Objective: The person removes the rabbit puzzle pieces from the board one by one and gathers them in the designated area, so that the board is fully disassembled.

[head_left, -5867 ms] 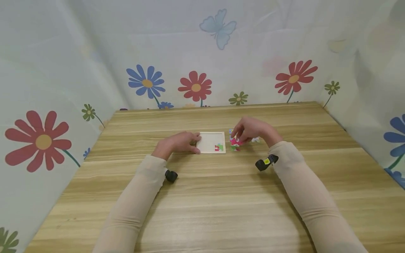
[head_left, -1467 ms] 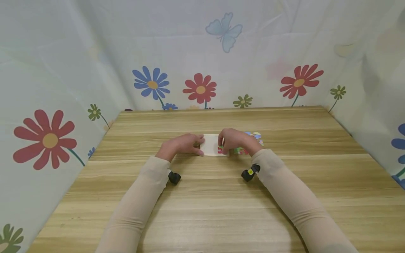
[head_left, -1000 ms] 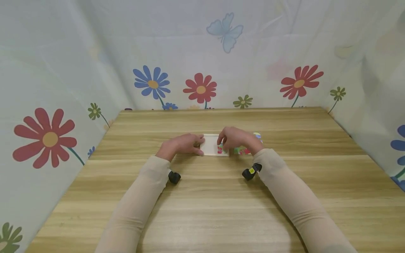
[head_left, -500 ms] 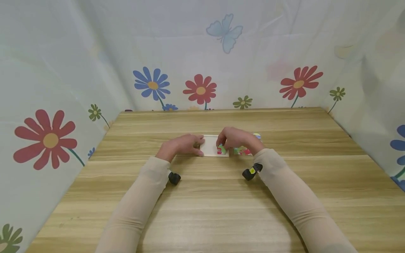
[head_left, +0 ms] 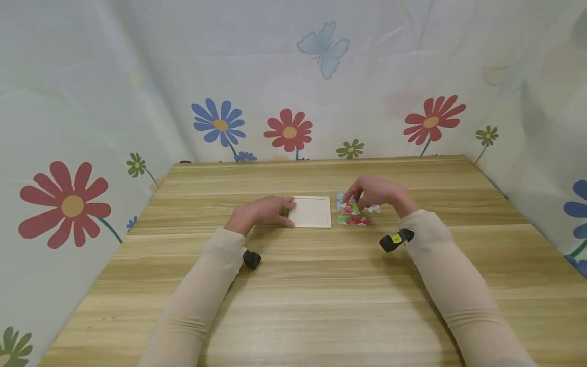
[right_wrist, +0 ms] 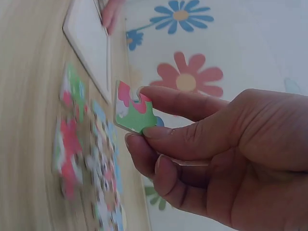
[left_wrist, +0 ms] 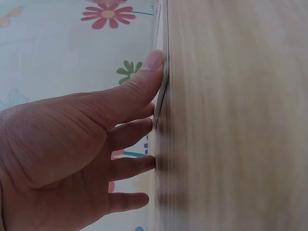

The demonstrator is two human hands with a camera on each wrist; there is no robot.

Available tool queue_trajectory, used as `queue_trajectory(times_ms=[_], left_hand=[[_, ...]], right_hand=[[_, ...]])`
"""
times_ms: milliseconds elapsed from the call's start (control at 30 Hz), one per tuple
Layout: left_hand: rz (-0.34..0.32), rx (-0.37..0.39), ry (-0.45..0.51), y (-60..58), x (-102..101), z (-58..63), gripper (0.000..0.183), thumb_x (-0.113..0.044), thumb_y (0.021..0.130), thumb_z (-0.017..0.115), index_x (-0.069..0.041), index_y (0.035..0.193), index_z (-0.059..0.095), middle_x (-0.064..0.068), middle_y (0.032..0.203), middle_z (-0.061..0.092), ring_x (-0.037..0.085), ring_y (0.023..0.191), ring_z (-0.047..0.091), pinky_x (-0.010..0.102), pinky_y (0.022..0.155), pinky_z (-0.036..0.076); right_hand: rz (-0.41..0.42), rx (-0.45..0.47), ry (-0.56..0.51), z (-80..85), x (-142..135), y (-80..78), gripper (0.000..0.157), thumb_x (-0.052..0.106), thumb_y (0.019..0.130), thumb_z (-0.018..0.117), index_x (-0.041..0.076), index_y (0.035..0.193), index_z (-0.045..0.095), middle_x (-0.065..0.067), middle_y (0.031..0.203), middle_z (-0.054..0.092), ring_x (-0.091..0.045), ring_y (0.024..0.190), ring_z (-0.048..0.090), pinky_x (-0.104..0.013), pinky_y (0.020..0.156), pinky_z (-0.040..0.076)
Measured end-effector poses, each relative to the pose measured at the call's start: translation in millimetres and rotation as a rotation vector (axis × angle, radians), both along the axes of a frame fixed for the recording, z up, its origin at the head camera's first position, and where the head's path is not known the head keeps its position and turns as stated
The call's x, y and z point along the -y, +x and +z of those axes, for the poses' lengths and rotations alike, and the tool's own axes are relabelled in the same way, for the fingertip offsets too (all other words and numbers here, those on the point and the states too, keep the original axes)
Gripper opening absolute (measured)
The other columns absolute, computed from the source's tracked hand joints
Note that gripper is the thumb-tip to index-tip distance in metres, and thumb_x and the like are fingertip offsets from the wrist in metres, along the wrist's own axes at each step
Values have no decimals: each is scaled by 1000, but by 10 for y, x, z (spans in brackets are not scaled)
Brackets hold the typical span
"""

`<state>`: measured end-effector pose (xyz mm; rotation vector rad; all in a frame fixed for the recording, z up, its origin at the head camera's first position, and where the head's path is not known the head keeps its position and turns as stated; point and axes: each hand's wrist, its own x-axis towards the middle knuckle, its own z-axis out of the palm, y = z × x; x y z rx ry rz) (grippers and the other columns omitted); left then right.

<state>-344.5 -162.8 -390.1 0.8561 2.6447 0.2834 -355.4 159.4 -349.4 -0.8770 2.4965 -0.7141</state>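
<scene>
At the left end of a pale wooden puzzle tray (head_left: 312,213), my left hand (head_left: 261,211) holds the rim, thumb at the near corner. In the left wrist view the thumb (left_wrist: 153,61) presses against the tray's edge and the other fingers reach along its end. My right hand (head_left: 379,192), right of the tray, pinches a green and pink jigsaw piece (right_wrist: 132,115) between thumb and index finger. Below it, several colourful jigsaw pieces (head_left: 357,220) lie on the table; the hand hides part of them in the head view. The tray's recess shows bare wood.
The wood-grain table (head_left: 302,295) reaches back to a flower-printed cloth (head_left: 367,92), which also hangs along both sides. Small black cameras (head_left: 251,259) sit at both wrists. In the right wrist view, loose pieces (right_wrist: 67,149) spread beside the tray's end.
My right hand has lifted the jigsaw piece out of the tray's near right corner and carried it right, over the loose pieces. The left hand stays at the tray's left end.
</scene>
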Motion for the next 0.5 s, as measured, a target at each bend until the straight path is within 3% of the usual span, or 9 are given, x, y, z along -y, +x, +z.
queue_trajectory(times_ms=[133, 267, 500], left_hand=[[17, 4, 16, -2, 14, 14, 75, -42, 91, 72, -10, 152, 42, 6, 162, 28, 26, 148, 26, 39, 120, 22], [26, 1, 21, -6, 20, 23, 76, -43, 91, 72, -11, 152, 42, 6, 162, 29, 26, 149, 26, 40, 120, 23], [6, 15, 22, 9, 4, 23, 74, -40, 91, 72, -7, 151, 43, 9, 161, 30, 28, 148, 27, 39, 120, 22]], right_hand=[[-40, 7, 40, 40, -252, 0, 41, -15, 83, 58, -1, 119, 72, -12, 102, 69, -21, 77, 61, -37, 68, 56], [-86, 28, 61, 68, -443, 21, 40, -15, 84, 59, 0, 119, 73, -12, 102, 68, -21, 78, 61, -33, 69, 55], [-115, 92, 69, 10, -550, 41, 36, -14, 85, 62, 4, 113, 76, -11, 91, 64, -19, 73, 54, -31, 64, 49]])
